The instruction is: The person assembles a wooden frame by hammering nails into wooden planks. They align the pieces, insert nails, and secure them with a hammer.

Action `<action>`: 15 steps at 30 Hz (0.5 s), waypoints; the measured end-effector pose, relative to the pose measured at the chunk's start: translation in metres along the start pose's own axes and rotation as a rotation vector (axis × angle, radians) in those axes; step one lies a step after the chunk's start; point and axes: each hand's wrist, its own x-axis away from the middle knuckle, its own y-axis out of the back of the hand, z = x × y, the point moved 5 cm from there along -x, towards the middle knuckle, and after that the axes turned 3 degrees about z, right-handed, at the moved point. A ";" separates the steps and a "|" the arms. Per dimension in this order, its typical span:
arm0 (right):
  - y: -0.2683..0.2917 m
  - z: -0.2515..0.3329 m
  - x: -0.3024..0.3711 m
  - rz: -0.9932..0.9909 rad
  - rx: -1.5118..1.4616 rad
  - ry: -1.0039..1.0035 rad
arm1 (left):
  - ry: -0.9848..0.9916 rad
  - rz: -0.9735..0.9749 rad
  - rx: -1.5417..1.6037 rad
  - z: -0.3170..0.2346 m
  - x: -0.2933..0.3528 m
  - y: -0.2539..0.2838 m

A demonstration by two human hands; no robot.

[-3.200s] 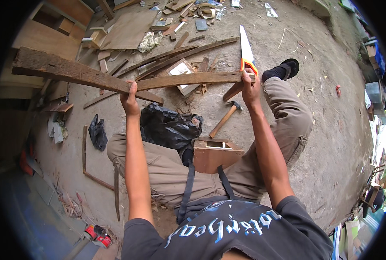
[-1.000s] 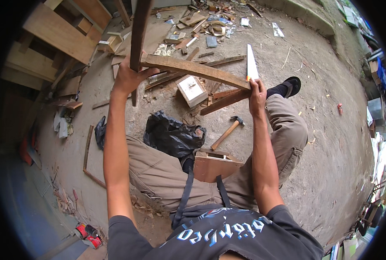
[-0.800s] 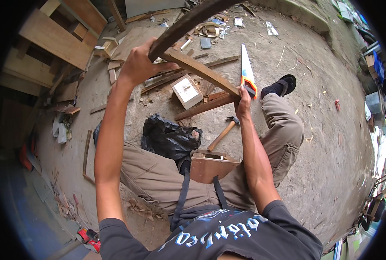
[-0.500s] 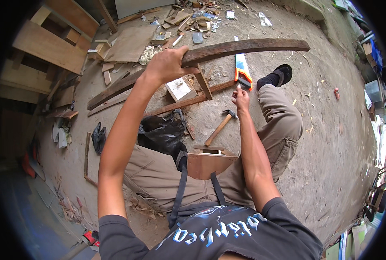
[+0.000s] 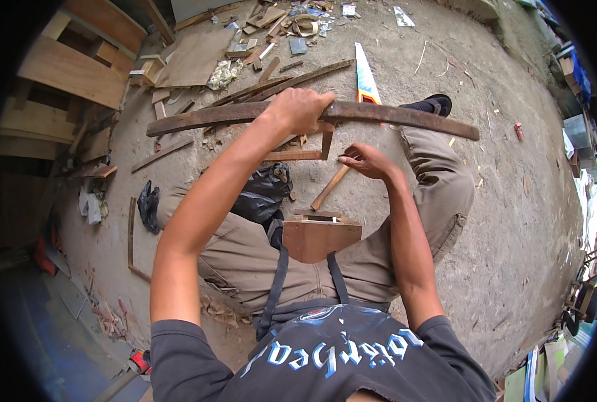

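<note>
My left hand [image 5: 300,110] is closed around a long, dark wooden plank [image 5: 405,120], held crosswise above the ground. Below that hand, a short upright piece [image 5: 327,142] meets a lower wooden rail [image 5: 291,155]; whether they join the plank is hidden. My right hand [image 5: 371,161] is low, with fingers curled at the head end of a hammer [image 5: 330,188]. The hand hides the hammer's head, and I cannot make out what the fingers hold. Beyond the plank lies a handsaw [image 5: 365,77] with an orange handle, partly covered by the plank.
A small wooden box [image 5: 322,241] stands between my legs. A black plastic bag [image 5: 261,191] lies left of it. Wooden strips [image 5: 298,80] and scraps [image 5: 271,23] lie farther off. Wooden furniture [image 5: 77,67] stands at the far left. My sandalled foot [image 5: 436,105] is at the right.
The plank has come nearer and swung round, its right end lower. My right hand has moved from beside the saw's handle to the hammer's head. The hammer stays on the ground.
</note>
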 end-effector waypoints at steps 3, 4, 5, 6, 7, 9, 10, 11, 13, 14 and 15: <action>0.005 0.019 0.020 0.041 0.002 -0.025 | -0.076 -0.033 -0.011 0.002 0.007 -0.030; 0.005 0.020 0.029 0.068 0.010 -0.056 | -0.107 -0.043 -0.007 -0.002 0.009 -0.034; -0.001 0.016 0.034 0.092 -0.032 -0.031 | -0.083 0.003 -0.016 -0.002 0.008 -0.040; -0.002 0.017 0.038 0.078 -0.082 -0.003 | -0.059 0.001 -0.015 0.000 0.008 -0.041; -0.005 0.022 0.044 0.068 -0.134 0.022 | -0.034 0.003 -0.011 0.001 0.010 -0.041; -0.003 0.045 0.056 0.028 -0.230 0.102 | -0.020 -0.021 0.027 0.005 0.016 -0.041; 0.004 0.061 0.060 -0.012 -0.226 0.127 | 0.000 -0.013 0.030 0.007 0.017 -0.040; 0.012 0.076 0.064 -0.051 -0.222 0.153 | 0.021 -0.003 0.032 0.010 0.017 -0.041; 0.034 0.116 0.068 -0.168 -0.212 0.218 | 0.028 0.002 0.038 0.012 0.018 -0.044; 0.046 0.131 0.067 -0.304 -0.230 0.295 | 0.014 -0.007 0.038 0.013 0.017 -0.044; 0.055 0.143 0.064 -0.434 -0.129 0.337 | 0.002 -0.016 0.038 0.013 0.017 -0.044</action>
